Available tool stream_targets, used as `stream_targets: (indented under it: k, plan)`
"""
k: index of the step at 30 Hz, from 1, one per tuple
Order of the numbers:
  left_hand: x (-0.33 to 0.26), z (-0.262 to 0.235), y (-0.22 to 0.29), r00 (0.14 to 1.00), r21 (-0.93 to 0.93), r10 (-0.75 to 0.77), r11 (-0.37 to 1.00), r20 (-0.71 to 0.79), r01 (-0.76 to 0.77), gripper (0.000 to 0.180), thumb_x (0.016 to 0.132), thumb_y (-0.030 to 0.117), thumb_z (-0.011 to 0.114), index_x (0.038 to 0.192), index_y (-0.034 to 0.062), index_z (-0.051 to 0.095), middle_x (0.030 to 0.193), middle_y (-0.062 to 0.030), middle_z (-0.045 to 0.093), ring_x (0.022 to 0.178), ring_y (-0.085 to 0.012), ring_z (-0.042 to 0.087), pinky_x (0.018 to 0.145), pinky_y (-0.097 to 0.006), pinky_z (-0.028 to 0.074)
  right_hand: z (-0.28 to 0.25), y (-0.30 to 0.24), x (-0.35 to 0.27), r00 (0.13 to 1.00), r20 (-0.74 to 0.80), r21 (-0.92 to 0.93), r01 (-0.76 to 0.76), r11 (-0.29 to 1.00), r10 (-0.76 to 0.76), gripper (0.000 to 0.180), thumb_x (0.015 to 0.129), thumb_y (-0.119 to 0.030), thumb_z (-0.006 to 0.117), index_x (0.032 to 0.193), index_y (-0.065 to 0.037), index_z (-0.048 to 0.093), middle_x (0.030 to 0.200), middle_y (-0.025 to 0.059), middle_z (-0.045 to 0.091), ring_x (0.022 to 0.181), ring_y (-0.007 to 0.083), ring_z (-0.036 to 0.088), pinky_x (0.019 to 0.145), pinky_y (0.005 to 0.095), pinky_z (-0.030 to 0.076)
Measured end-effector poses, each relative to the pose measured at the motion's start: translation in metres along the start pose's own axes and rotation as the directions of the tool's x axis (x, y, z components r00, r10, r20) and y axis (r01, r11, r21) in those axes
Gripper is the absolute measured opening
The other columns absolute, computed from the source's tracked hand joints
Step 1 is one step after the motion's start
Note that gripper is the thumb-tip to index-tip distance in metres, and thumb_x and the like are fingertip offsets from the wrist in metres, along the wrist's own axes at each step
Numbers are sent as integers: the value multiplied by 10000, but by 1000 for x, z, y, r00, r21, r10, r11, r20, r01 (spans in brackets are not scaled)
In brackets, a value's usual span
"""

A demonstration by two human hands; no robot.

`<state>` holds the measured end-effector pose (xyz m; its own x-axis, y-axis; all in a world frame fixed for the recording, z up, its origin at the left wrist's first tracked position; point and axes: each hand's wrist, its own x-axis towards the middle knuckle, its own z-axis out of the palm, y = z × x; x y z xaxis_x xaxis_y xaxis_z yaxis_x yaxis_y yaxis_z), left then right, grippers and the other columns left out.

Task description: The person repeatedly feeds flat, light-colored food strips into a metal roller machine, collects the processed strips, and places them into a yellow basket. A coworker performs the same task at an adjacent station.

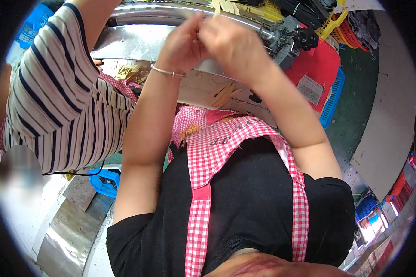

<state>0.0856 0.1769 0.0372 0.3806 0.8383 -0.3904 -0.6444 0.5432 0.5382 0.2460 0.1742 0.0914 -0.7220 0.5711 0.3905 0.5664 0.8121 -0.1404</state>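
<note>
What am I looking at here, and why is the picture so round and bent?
This is one picture from a wide fisheye camera worn on a person's head, looking down, so straight edges curve near the rim. No machine is at work: just two bare hands. The left hand, with a thin bracelet on its wrist, and the right hand meet in front of a long metal roller; they seem to pinch something small and pale, too hidden to name. The person wears a black shirt and a pink checked apron. Thin tan strips lie on the worktop beyond. A second person in a striped shirt stands at the left.
</note>
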Motion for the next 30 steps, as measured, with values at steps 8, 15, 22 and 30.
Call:
stream_targets:
  k: [8, 15, 22, 30]
  plan:
    - [-42, -16, -44, 944, 109, -297, 943, -142, 313, 243, 1017, 183, 539, 1036, -36, 643, 939, -94, 682, 791, -151, 674, 667, -275, 561, -3, -40, -62, 992, 124, 340, -11, 940, -33, 180, 776, -149, 627, 913, -36, 657, 937, 101, 621, 968, 260, 630, 846, 344, 544]
    - [-18, -3, -22, 857, -181, -514, 840, 40, 512, 239, 1036, 160, 490, 1060, -44, 611, 908, -85, 674, 737, -139, 677, 592, -200, 567, -94, 14, -39, 993, -72, 327, -63, 943, 91, 331, 759, -79, 742, 1082, -40, 680, 1055, 114, 664, 958, 292, 644, 849, 378, 526]
    - [4, -9, -7, 942, -33, -336, 941, 19, 336, 222, 1017, 181, 557, 1049, -34, 605, 871, -53, 652, 719, -86, 641, 565, -157, 508, -136, 77, -24, 978, 48, 333, -208, 920, 203, 502, 780, -7, 729, 1268, -53, 620, 1225, 114, 645, 1092, 298, 625, 924, 360, 498]
    - [-30, 48, -2, 989, 649, 11, 755, -146, 88, 193, 963, 150, 631, 1066, -13, 646, 881, -38, 683, 755, -75, 633, 632, -217, 504, -20, 223, -5, 893, 449, 183, -100, 978, 7, 627, 818, -83, 630, 1409, -62, 422, 1409, 195, 489, 1260, 381, 501, 1039, 429, 438]
